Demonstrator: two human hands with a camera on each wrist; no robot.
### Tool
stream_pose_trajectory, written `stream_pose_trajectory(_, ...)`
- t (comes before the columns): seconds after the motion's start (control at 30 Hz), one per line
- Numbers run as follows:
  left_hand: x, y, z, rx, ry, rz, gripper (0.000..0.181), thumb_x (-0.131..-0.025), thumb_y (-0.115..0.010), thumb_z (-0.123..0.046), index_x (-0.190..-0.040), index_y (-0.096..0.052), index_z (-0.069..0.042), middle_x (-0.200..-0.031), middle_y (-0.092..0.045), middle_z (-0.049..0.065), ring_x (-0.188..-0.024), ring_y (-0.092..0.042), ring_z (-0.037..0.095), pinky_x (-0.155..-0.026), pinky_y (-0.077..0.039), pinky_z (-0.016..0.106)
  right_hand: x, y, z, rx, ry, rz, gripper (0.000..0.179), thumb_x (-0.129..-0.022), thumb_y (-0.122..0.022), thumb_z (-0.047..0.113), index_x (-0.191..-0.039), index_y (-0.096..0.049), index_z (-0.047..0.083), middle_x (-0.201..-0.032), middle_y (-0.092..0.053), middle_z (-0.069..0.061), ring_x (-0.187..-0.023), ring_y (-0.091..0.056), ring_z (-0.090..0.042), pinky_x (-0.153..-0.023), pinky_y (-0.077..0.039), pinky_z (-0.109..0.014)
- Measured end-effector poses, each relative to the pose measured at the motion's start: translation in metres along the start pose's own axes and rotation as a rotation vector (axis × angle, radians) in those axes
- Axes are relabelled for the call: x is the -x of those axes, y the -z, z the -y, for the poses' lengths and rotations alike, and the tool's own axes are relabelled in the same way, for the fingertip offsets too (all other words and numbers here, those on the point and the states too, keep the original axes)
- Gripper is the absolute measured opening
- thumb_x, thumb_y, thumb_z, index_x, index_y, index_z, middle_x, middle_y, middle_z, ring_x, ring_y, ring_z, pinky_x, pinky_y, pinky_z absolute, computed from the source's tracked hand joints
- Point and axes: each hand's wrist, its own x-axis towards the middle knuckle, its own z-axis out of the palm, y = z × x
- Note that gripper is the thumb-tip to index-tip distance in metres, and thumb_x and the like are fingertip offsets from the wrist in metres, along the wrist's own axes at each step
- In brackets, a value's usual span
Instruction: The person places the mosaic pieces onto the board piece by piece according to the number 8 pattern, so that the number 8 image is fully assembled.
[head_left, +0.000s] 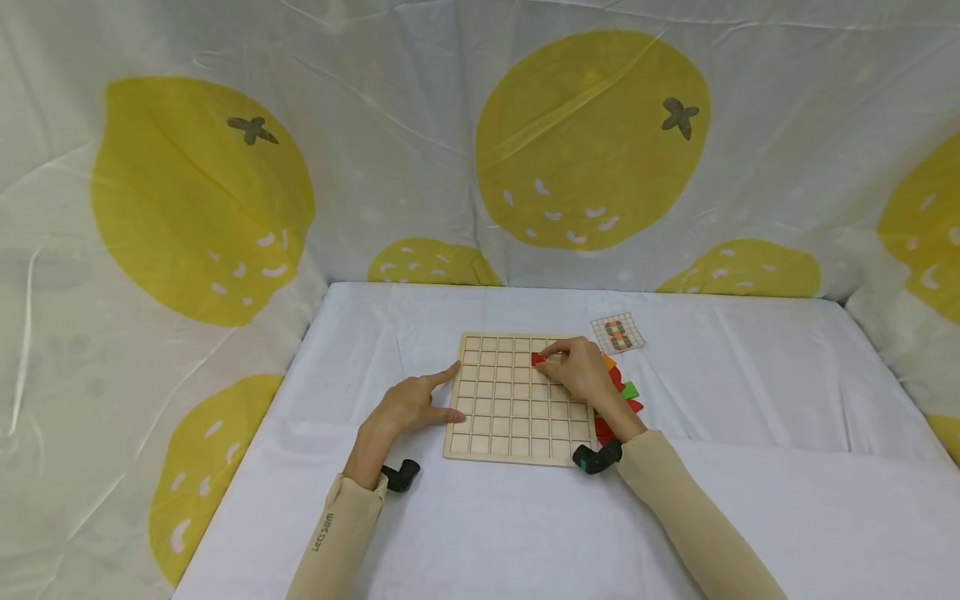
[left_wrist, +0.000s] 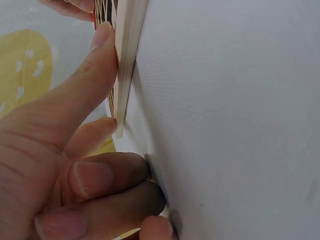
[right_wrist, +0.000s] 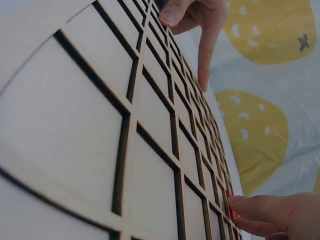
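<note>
A square wooden grid board (head_left: pixel 501 423) lies on the white-covered table. My right hand (head_left: pixel 581 371) reaches over its upper right part and pinches a small red tile (head_left: pixel 537 359) between thumb and fingertips, right at a grid cell. In the right wrist view the red tile (right_wrist: pixel 230 205) shows only as a sliver beside those fingertips. My left hand (head_left: pixel 408 404) is at the board's left edge, thumb and index finger spread apart. The left wrist view has the thumb (left_wrist: pixel 82 85) resting on the board's edge (left_wrist: pixel 127 55), the other fingers bent beside the table surface.
Loose red, green and orange pieces (head_left: pixel 631 390) lie along the board's right side, partly hidden by my right forearm. Behind the board's upper right corner lies a small gridded pattern card (head_left: pixel 618 333). A white cloth with yellow lemons (head_left: pixel 592 142) hangs around the table.
</note>
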Motion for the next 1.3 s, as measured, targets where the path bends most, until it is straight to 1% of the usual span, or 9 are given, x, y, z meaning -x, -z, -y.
stream_pose_trajectory(0.17,-0.001,-0.001,0.000,-0.007,-0.005,0.000,0.096,-0.083,-0.081,-0.054,-0.162,-0.034,-0.031,-0.105,-0.074,0.015,-0.083,-0.058,0.019,-0.079,-0.049,0.039,0.008,0.016,-0.010,-0.046,-0.024,0.009,0.027,-0.089,-0.082,0.022,-0.109,-0.080,0.004,-0.056,-0.046,0.001,-0.047,-0.035,-0.012,-0.048,-0.030,-0.028)
stream_pose_trajectory(0.2,-0.001,-0.001,0.000,-0.009,-0.006,0.000,0.095,-0.083,-0.081,-0.055,-0.162,-0.034,-0.031,-0.104,-0.074,0.015,-0.083,-0.058,0.019,-0.079,-0.049,0.039,0.011,0.022,-0.013,-0.052,-0.021,0.007,0.026,-0.090,-0.081,0.021,-0.110,-0.080,0.004,-0.054,-0.043,0.001,-0.045,-0.034,-0.013,-0.051,-0.039,-0.030)
stream_pose_trajectory(0.27,-0.001,-0.001,0.001,-0.008,-0.008,0.000,0.095,-0.083,-0.081,-0.054,-0.163,-0.034,-0.031,-0.104,-0.074,0.015,-0.083,-0.058,0.019,-0.079,-0.049,0.039,0.015,0.034,-0.020,-0.052,-0.027,-0.002,0.026,-0.091,-0.081,0.021,-0.110,-0.080,0.004,-0.055,-0.039,0.003,-0.046,-0.034,-0.012,-0.052,-0.039,-0.032)
stream_pose_trajectory(0.4,-0.001,-0.001,0.001,-0.007,-0.006,0.001,0.095,-0.083,-0.081,-0.054,-0.163,-0.034,-0.030,-0.112,-0.074,0.017,-0.089,-0.061,0.020,-0.085,-0.051,0.043,0.027,0.058,-0.033,-0.006,-0.084,-0.012,0.028,-0.092,-0.080,0.023,-0.113,-0.078,0.004,-0.059,-0.036,0.002,-0.050,-0.034,-0.015,-0.052,-0.036,-0.029)
stream_pose_trajectory(0.43,0.000,0.000,0.001,-0.006,-0.004,0.002,0.095,-0.083,-0.081,-0.054,-0.163,-0.034,-0.031,-0.115,-0.073,0.018,-0.091,-0.062,0.020,-0.086,-0.051,0.044,0.030,0.063,-0.037,0.005,-0.108,-0.010,0.030,-0.092,-0.080,0.024,-0.114,-0.078,0.004,-0.060,-0.036,0.002,-0.052,-0.034,-0.016,-0.049,-0.026,-0.028)
stream_pose_trajectory(0.57,0.001,0.001,0.002,-0.002,0.003,0.003,0.096,-0.083,-0.081,-0.054,-0.163,-0.033,-0.031,-0.118,-0.073,0.018,-0.095,-0.064,0.021,-0.090,-0.051,0.046,0.041,0.075,-0.047,0.035,-0.169,-0.006,0.034,-0.092,-0.080,0.025,-0.118,-0.076,0.004,-0.060,-0.038,0.001,-0.054,-0.038,-0.018,-0.049,-0.026,-0.026)
stream_pose_trajectory(0.8,0.001,0.001,0.003,-0.001,-0.002,0.004,0.095,-0.084,-0.081,-0.054,-0.163,-0.033,-0.031,-0.115,-0.073,0.018,-0.093,-0.063,0.021,-0.089,-0.051,0.045,0.049,0.077,-0.059,0.051,-0.181,-0.041,0.040,-0.090,-0.082,0.026,-0.120,-0.075,0.001,-0.057,-0.040,0.002,-0.051,-0.037,-0.016,-0.048,-0.025,-0.025)
stream_pose_trajectory(1.07,0.000,0.000,0.003,-0.003,-0.022,-0.006,0.095,-0.084,-0.081,-0.054,-0.162,-0.034,-0.029,-0.114,-0.074,0.019,-0.088,-0.061,0.020,-0.085,-0.051,0.044,0.042,0.068,-0.062,0.091,-0.159,-0.088,0.036,-0.091,-0.081,0.025,-0.117,-0.076,0.001,-0.058,-0.040,0.000,-0.052,-0.039,-0.018,-0.049,-0.027,-0.026)
stream_pose_trajectory(1.3,0.000,0.000,0.001,0.003,-0.022,-0.007,0.094,-0.084,-0.081,-0.054,-0.163,-0.034,-0.030,-0.118,-0.073,0.020,-0.090,-0.062,0.021,-0.087,-0.051,0.044,0.036,0.065,-0.060,0.129,-0.166,-0.114,0.034,-0.090,-0.080,0.023,-0.114,-0.076,-0.001,-0.060,-0.047,-0.002,-0.053,-0.044,-0.018,-0.049,-0.032,-0.026)
